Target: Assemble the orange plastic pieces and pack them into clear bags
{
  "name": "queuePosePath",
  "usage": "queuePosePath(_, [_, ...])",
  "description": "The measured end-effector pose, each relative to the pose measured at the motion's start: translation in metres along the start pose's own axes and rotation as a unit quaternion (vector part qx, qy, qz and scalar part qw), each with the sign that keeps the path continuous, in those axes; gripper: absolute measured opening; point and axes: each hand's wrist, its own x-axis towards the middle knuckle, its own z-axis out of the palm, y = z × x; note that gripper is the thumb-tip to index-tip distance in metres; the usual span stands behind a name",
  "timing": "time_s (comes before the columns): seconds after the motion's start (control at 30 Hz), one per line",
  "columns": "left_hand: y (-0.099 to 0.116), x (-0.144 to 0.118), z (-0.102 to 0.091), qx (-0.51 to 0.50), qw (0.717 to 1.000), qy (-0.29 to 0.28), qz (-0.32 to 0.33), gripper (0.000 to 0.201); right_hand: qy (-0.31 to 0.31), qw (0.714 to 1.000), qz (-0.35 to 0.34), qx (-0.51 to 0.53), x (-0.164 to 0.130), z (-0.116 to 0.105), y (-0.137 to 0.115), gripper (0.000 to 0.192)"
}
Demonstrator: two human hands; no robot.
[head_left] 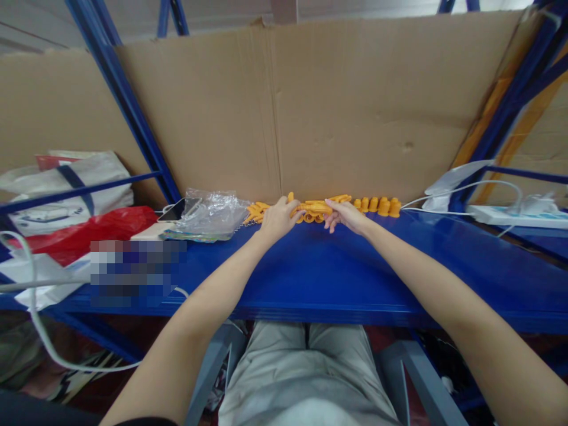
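A loose heap of small orange plastic pieces (310,210) lies at the far edge of the blue surface (337,272), pressed up against the cardboard backing (284,112). Both hands are in it. The left hand (277,219) is curled over the left part of the heap with one piece poking up above the knuckles, so its grip looks closed on a piece or two. The right hand (344,214) pinches the end of a long orange piece between fingertips and thumb.

My judgement is that handling goes best one piece at a time, with the other hand steadying the heap: the pieces look light, smooth and slippery, and would scatter or slide on the glossy painted metal.

Just right of the heap stands a short row of orange cone-shaped caps (379,205), upright and touching one another, rounded at the top and wider at the base. To the left lies a crumpled clear plastic bag (208,213), thin and shiny, with a phone (175,210) partly under it. Farther left is a red plastic bag (89,231). At the right a white power strip (515,216) carries white cables.
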Motion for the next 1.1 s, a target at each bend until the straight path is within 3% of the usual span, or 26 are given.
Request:
queuePosePath(0.37, [-0.001,0.001,0.000,-0.015,1.000,-0.023,0.001,0.035,-0.004,1.000,0.016,0.025,-0.002,0.005,0.000,0.045])
queuePosePath(0.63, [-0.006,0.004,0.005,-0.035,0.999,-0.029,0.006,0.035,-0.012,0.999,-0.030,-0.037,0.000,-0.001,0.000,0.042])
queuePosePath(1.1, [-0.013,0.011,0.011,-0.073,0.996,-0.036,0.030,0.030,-0.018,0.996,-0.047,-0.070,0.001,-0.004,0.001,0.044])
